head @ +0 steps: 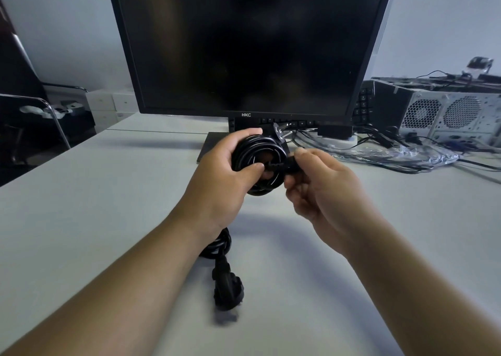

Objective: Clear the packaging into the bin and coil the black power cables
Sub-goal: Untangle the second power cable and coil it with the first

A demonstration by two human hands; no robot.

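A black power cable wound into a coil (260,149) is held up above the white desk (108,220), in front of the monitor. My left hand (219,179) grips the coil from its left side, thumb across the loops. My right hand (320,185) pinches the cable's black end connector at the coil's right edge. The coil's metal-pronged plug (280,133) sticks out at the top. A second black power cable (223,269) lies on the desk below my left wrist, bundled, its plug toward me. Clear plastic packaging (393,153) lies crumpled at the right.
A black monitor (249,44) stands right behind my hands on its flat base. A computer tower (447,111) lies at the far right with loose wires around it. A black chair (32,117) sits off the desk's left edge.
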